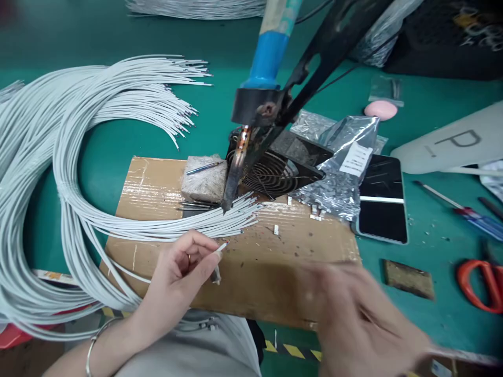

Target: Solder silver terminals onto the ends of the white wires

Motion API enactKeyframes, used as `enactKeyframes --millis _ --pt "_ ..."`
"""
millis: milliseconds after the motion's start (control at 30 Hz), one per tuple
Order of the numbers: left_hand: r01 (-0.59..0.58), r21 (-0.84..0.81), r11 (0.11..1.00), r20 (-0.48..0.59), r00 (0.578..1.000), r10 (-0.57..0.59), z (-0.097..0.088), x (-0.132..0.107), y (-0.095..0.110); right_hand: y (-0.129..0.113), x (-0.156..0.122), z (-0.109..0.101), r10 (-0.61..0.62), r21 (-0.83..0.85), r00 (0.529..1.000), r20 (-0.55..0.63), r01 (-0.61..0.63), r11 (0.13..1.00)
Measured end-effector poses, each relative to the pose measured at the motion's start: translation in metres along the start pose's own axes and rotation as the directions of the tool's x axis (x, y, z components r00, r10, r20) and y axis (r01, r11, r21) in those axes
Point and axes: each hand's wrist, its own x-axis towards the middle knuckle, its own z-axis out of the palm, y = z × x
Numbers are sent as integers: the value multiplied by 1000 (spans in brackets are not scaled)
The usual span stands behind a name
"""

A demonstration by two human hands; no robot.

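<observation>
My left hand (184, 275) pinches the end of a white cable (222, 246) between thumb and fingers, with the tip sticking out past the fingertips. A small greyish thing (216, 275) shows beneath the thumb; its kind is unclear. Smeared by motion, my right hand (359, 319) is over the right front of the cardboard (251, 293), and its fingers cannot be made out. Above the left hand, a bundle of white cables (188, 224) lies across the cardboard. A blue-handled soldering iron (269, 60) hangs point-down in a black holder over the cable ends.
Small white connectors (276, 230) lie on the cardboard near a black fan (271, 175) and a clear bag of parts (346, 167). A wrapped block (205, 179) carries a thin metal tool. Rightward are a phone (383, 220), a screwdriver (467, 212) and red-handled scissors (477, 285).
</observation>
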Motion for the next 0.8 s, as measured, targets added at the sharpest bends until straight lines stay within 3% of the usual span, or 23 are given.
enactKeyframes --millis 67,167,433,533,700,800 --pt "5 11 1000 23 1000 -5 1 -2 0 -9 -3 23 -86 89 982 170 72 993" --pt "7 21 1000 53 999 -8 1 -4 1 -16 -3 44 -75 213 923 378 -7 977" --pt "22 97 995 178 983 -39 0 -9 8 -17 1 51 18 346 862 506 -222 911" --pt "51 102 993 222 972 -73 1 -8 10 -15 0 50 -24 384 862 507 -201 901" --pt "138 34 990 275 951 -142 3 -5 11 -15 -10 56 -219 441 918 330 55 896" --pt "134 40 990 274 952 -140 2 -6 11 -15 -11 60 -149 524 962 228 8 852"
